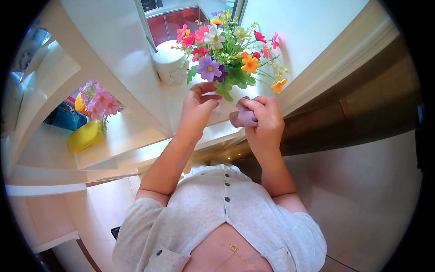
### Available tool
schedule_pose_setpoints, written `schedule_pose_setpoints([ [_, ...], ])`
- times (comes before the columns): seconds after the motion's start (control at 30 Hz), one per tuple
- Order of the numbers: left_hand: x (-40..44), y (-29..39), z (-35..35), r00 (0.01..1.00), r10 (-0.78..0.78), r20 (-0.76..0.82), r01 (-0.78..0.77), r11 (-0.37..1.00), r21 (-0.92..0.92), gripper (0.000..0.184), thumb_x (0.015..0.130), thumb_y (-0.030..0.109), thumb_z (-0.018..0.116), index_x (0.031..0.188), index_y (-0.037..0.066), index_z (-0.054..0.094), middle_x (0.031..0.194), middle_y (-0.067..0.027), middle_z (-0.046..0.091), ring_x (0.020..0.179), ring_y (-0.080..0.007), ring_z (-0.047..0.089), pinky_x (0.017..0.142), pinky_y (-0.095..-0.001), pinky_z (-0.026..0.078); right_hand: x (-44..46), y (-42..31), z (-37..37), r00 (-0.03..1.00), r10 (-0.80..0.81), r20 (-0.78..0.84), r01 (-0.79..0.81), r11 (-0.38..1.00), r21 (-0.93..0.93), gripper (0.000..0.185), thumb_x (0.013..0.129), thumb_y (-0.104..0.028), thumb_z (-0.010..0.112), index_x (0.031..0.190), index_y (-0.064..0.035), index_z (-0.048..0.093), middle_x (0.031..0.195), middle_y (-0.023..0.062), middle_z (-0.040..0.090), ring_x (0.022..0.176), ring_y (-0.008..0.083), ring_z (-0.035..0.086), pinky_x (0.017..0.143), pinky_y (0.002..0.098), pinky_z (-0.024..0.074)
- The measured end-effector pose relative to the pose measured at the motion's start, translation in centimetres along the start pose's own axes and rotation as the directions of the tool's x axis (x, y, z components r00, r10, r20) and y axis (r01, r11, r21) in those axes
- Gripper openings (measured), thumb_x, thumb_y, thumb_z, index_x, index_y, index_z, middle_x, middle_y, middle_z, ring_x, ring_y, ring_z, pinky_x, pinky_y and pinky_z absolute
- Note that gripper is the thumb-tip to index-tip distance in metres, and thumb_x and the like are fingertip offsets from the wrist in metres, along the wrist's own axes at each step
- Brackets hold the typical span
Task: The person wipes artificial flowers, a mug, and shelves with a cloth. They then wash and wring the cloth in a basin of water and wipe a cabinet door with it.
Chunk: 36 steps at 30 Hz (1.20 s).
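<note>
A bunch of colourful flowers (226, 54) with green leaves stands on a white shelf (176, 106) in front of me. My left hand (199, 102) is beside its lower leaves, fingers curved and thumb apart, with nothing visible in it. Whether its fingertips touch the leaves I cannot tell. Closed around a crumpled light purple cloth (247, 118), my right hand (267, 115) is at the shelf's front, just below the flowers. The base of the bunch is hidden behind leaves.
A white round container (171, 63) with a line drawing stands left of the flowers. On the left shelf are a yellow pot (86, 136) with pink flowers (102, 102) and a blue package (65, 119). A pale wall panel (312, 41) borders the right.
</note>
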<state>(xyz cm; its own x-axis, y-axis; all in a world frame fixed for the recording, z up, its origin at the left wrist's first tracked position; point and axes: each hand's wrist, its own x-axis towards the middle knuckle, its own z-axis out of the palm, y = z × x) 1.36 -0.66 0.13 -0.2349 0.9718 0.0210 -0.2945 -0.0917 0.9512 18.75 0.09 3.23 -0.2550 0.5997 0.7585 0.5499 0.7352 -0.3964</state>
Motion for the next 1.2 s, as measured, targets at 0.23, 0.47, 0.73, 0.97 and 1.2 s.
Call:
schedule_pose_setpoints([
  [0.23,0.6,-0.7,0.7,0.988,0.067,-0.138,-0.061,0.997,0.049,0.063,0.08,-0.003,0.051,0.141,-0.002,0.036,0.133,-0.0122,0.048,0.127,-0.0228,0.044,0.101,-0.0359,0.042,0.4,1.0,3.0,0.971,0.145,0.19,-0.142,0.989,-0.026,0.041,0.07,0.001,0.067,0.111,0.0004,0.063,0.094,0.0129,0.061,0.083,0.0323,0.064,0.068,0.0409,0.0527],
  [0.47,2.4,-1.3,0.7,0.974,0.197,-0.111,-0.16,0.948,0.275,0.069,0.075,-0.003,0.045,0.143,-0.009,0.036,0.132,-0.0243,0.052,0.125,-0.0309,0.051,0.103,-0.0326,0.039,0.8,0.9,4.1,0.941,0.229,0.249,-0.239,0.971,0.011,0.048,0.076,-0.003,0.066,0.121,0.0017,0.051,0.097,0.0143,0.059,0.084,0.0365,0.062,0.069,0.0453,0.0518],
  [0.73,0.0,-1.3,0.8,0.983,0.185,0.012,-0.168,0.861,0.479,0.074,0.077,-0.005,0.047,0.149,0.0,0.03,0.149,-0.0212,0.036,0.139,-0.0273,0.034,0.113,-0.0334,0.025,0.9,3.2,5.0,0.921,0.272,0.279,-0.301,0.951,0.067,0.038,0.081,-0.008,0.061,0.117,-0.0007,0.05,0.099,0.0181,0.059,0.086,0.0401,0.061,0.074,0.0483,0.0501],
  [0.97,-4.4,-2.7,2.3,0.863,0.505,0.032,-0.419,0.677,0.605,0.074,0.08,-0.001,0.054,0.149,0.0,0.027,0.145,-0.0213,0.037,0.139,-0.0351,0.032,0.115,-0.0431,0.024,1.5,3.7,5.0,0.88,0.318,0.352,-0.382,0.916,0.126,0.025,0.083,-0.007,0.057,0.107,-0.0028,0.054,0.093,0.0191,0.062,0.086,0.0405,0.061,0.074,0.0476,0.0493],
  [1.2,-4.3,-1.6,1.1,0.993,0.068,-0.096,-0.083,0.983,-0.162,0.038,0.093,0.011,0.058,0.128,0.0,0.049,0.129,-0.0121,0.055,0.122,-0.0228,0.053,0.106,-0.0367,0.039,-0.2,2.3,1.5,0.929,0.335,0.155,-0.351,0.933,0.087,0.028,0.078,-0.004,0.064,0.106,-0.0042,0.057,0.098,0.0173,0.062,0.089,0.0383,0.062,0.076,0.0434,0.0509],
])
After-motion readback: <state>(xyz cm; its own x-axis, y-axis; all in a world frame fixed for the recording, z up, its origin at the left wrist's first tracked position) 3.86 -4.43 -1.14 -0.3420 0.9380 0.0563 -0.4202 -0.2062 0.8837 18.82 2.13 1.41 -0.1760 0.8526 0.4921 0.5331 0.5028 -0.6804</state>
